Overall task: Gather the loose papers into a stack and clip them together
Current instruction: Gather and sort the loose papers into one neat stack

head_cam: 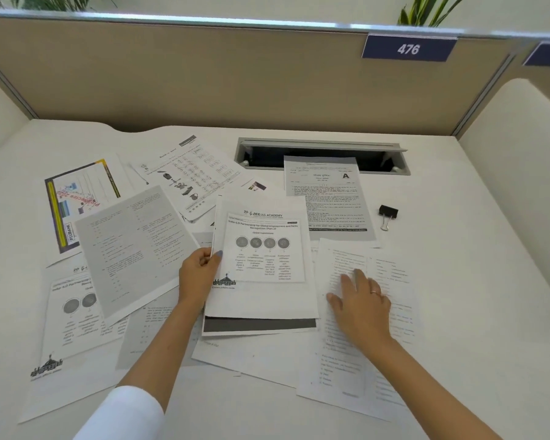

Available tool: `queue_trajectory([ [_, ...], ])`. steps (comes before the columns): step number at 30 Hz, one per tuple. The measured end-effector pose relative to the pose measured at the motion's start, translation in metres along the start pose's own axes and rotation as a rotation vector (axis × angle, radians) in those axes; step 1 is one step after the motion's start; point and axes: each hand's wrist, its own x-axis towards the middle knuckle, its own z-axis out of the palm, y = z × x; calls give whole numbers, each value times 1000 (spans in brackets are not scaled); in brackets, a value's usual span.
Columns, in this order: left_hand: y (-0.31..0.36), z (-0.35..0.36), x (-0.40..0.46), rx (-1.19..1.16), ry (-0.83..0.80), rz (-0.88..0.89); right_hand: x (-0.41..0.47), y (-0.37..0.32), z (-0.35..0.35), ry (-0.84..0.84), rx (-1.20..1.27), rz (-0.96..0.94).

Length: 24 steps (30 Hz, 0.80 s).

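Papers lie scattered across the bench; left hand pinches the small stack, right hand rests spread flat on the sheet just right of it, nearest

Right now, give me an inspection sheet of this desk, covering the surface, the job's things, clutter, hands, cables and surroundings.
Surface: white desk, mostly covered by paper on the left and centre.
Job's things: loose papers scattered and overlapping; small gathered stack at centre; black binder clip lying apart on the right, unused.
Clutter: nothing seen beyond the papers.
Hands: left hand pinches the stack's left edge; right hand lies flat on a text sheet.
Cables: none seen; open cable slot at the back, partly covered by a sheet.
Surroundings: beige partition with number plate 476; plant leaves behind.
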Motion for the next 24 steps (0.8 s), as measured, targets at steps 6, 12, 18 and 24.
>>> queue_trajectory([
  [6, -1, 0, 1, 11, 1, 1, 9, -5, 24, -20, 55, -97],
  [12, -1, 1, 0, 8, 20, 6, 49, -15, 13, -45, 35, -222],
  [18, 0, 2, -1, 13, 24, 7, 67, -10, -5, 3, 183, -273],
  [24, 1, 1, -3, 6, 22, 12, 64, 26, -23, 182, 305, 150],
])
